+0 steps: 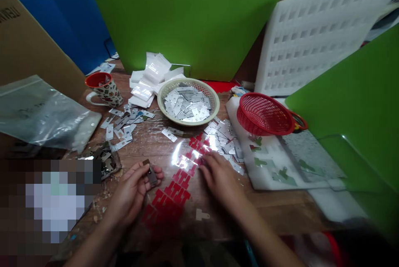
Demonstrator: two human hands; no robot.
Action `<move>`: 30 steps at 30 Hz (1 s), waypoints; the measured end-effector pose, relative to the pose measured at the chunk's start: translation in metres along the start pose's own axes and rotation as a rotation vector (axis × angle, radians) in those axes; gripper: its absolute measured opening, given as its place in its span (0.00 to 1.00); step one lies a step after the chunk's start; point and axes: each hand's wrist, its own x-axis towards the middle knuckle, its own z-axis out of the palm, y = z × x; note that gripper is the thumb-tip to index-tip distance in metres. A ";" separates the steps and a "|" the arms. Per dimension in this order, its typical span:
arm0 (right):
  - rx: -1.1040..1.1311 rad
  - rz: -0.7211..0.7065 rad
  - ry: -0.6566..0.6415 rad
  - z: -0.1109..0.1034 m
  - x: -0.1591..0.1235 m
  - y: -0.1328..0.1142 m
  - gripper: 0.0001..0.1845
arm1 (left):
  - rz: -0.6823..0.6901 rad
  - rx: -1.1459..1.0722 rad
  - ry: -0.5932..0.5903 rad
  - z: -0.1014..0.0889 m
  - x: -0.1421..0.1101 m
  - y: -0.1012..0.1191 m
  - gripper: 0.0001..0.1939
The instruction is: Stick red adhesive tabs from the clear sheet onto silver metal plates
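Observation:
My left hand is closed around a small flat metal plate, held between thumb and fingers above the table. My right hand rests at the right edge of a clear sheet with rows of red T-shaped stickers. Its fingers are curled together with the tips down at the red shapes; whatever they pinch is hidden. One pale T-shaped piece lies to the right of the sheet's near end. Loose metal plates are piled just beyond my right hand.
A cream basket full of metal plates stands behind the sheet. More plates lie near a patterned mug. At right, a red basket sits on a white foam slab. Green panels stand behind; a plastic bag is left.

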 end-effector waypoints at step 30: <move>-0.041 -0.072 -0.240 0.042 -0.020 -0.058 0.07 | -0.085 0.145 -0.104 -0.006 -0.013 -0.018 0.07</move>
